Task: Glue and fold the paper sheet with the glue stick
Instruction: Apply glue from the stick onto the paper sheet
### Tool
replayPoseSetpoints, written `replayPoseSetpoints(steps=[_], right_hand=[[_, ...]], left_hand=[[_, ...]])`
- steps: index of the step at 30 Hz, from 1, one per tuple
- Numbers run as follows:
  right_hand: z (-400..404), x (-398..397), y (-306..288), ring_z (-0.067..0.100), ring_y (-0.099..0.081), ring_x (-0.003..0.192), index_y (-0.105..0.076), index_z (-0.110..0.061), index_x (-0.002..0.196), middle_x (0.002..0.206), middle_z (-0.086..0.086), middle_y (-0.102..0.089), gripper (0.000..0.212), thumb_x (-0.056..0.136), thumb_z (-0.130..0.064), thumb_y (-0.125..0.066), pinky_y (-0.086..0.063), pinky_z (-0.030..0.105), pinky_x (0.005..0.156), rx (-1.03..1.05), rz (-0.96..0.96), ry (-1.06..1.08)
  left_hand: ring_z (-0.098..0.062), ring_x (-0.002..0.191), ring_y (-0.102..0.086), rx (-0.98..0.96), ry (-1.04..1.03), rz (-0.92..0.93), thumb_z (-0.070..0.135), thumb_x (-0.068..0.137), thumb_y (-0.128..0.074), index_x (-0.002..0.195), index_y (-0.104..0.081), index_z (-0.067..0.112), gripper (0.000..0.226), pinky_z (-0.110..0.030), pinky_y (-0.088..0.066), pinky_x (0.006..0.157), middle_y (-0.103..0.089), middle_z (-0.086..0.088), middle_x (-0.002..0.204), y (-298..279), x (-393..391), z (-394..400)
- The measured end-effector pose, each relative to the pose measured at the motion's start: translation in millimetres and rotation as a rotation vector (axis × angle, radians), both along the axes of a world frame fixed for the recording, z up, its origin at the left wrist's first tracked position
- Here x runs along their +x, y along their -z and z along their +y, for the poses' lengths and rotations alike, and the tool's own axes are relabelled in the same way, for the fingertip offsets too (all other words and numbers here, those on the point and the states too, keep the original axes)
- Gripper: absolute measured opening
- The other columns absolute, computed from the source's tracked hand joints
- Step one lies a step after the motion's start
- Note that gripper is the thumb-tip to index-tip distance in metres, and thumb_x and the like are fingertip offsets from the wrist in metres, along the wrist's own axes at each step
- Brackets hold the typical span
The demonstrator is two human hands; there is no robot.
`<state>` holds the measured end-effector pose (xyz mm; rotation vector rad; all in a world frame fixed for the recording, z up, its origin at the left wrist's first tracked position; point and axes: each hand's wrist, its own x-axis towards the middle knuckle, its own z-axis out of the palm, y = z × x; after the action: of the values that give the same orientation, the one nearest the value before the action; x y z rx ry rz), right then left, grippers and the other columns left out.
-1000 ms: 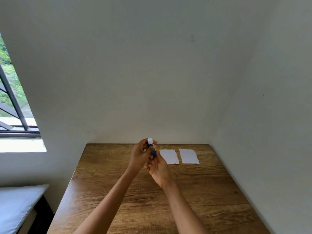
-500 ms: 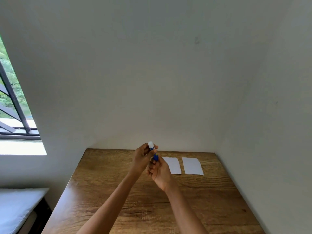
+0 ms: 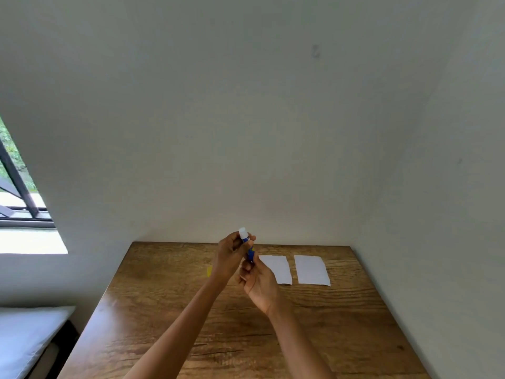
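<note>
Both hands are raised above the middle of the wooden bench, working together on one glue stick. The left hand is curled around the upper part of the stick, with its fingers and thumb closed just under the white tip, which pokes out above them. The right hand sits lower and slightly nearer, palm turned up, with its fingertips pinching the blue bottom end of the stick. The stick stands nearly upright, leaning a little, with its white end at the top and its blue barrel mostly hidden between the two hands. Whether the white end is a cap or bare glue cannot be told.

Two white paper sheets lie flat toward the far right corner of the bench. The nearer sheet is just beside the right hand, its left edge partly covered by the hand from this angle. The second sheet lies just to the right of it, with a narrow strip of bare wood between them, so the two do not touch. Both look like single unfolded rectangles.

A small yellow thing shows on the bench just behind the left wrist; too little of it is visible to say what it is.
</note>
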<state>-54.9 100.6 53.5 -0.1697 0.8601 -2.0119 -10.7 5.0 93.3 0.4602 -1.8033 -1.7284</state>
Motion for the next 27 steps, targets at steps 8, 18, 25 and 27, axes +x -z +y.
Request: replayPoseSetpoints(steps=[8, 18, 25, 27], right_hand=[[-2.0, -12.1, -3.7, 0.01, -0.041, 0.048, -0.059, -0.013, 0.084, 0.062, 0.0, -0.05, 0.033, 0.096, -0.038, -0.04, -0.041, 0.025, 0.051, 0.045, -0.031, -0.035], [-6.2, -20.8, -8.8, 0.007, -0.033, 0.04, -0.049, -0.017, 0.061, 0.047, -0.005, -0.038, 0.05, 0.095, -0.051, -0.035, -0.03, 0.02, 0.039, 0.148, -0.038, -0.097], [-1.0, -21.4, 1.5, 0.008, -0.034, 0.043, -0.048, -0.016, 0.067, 0.049, -0.004, -0.039, 0.043, 0.098, -0.042, -0.033, -0.032, 0.021, 0.043, 0.116, -0.051, -0.072], [0.0, -21.6, 2.6, 0.008, -0.034, 0.043, -0.045, -0.017, 0.063, 0.049, -0.004, -0.038, 0.044, 0.098, -0.043, -0.034, -0.031, 0.021, 0.044, 0.143, -0.061, -0.06]], left_hand=[[-0.01, 0.097, -0.068, 0.006, 0.073, 0.025, 0.009, 0.087, -0.061, 0.091, -0.064, 0.023, 0.015, -0.022, -0.055, 0.081, -0.072, 0.007, 0.097, -1.1, -9.9, -4.8], [-0.007, 0.093, -0.067, -0.002, 0.115, 0.019, 0.006, 0.088, -0.059, 0.1, -0.063, 0.005, 0.012, -0.015, -0.053, 0.078, -0.07, -0.005, 0.103, -0.8, -14.6, -8.7], [-0.006, 0.098, -0.066, 0.003, 0.129, 0.001, 0.007, 0.089, -0.058, 0.099, -0.063, 0.014, 0.013, -0.017, -0.053, 0.08, -0.07, -0.001, 0.104, 7.3, -15.1, -9.7], [-0.005, 0.098, -0.066, 0.004, 0.134, 0.001, 0.007, 0.089, -0.058, 0.1, -0.063, 0.012, 0.013, -0.016, -0.053, 0.08, -0.07, -0.002, 0.105, 8.2, -15.9, -11.0]])
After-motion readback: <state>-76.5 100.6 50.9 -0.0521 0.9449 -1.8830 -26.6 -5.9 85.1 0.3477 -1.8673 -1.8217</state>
